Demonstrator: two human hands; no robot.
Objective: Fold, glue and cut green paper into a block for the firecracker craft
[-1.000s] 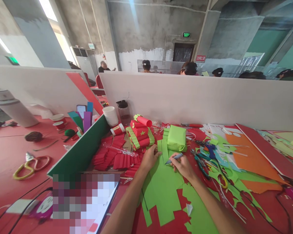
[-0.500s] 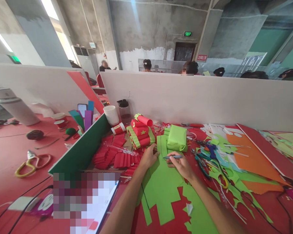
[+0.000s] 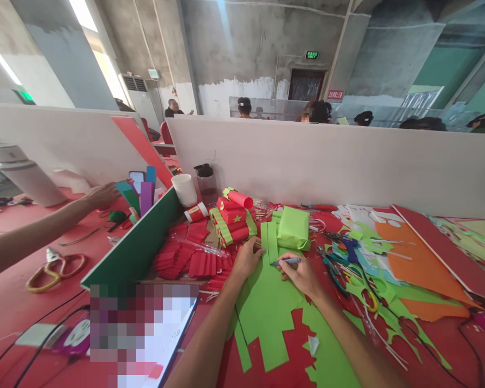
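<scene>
My left hand (image 3: 247,257) presses down on a sheet of green paper (image 3: 267,307) on the red table, fingers curled at the edge of a narrow green strip (image 3: 270,241). My right hand (image 3: 302,274) is closed on a blue pen (image 3: 286,262), its tip pointing left onto the green paper beside the strip. Just beyond the hands lie a folded green paper block (image 3: 293,228) and a stack of red rolls banded in green (image 3: 231,222).
Folded red paper pieces (image 3: 188,257) lie left of my hands, and scissors (image 3: 334,264) with green and orange scraps to the right. A green divider (image 3: 135,245) separates a neighbour's table, where another person's arm (image 3: 44,226) reaches. A tablet (image 3: 145,339) lies near left.
Another person's arm has come in from the left over the neighbouring table. My right hand has shifted the pen slightly on the green paper; my left hand stays put.
</scene>
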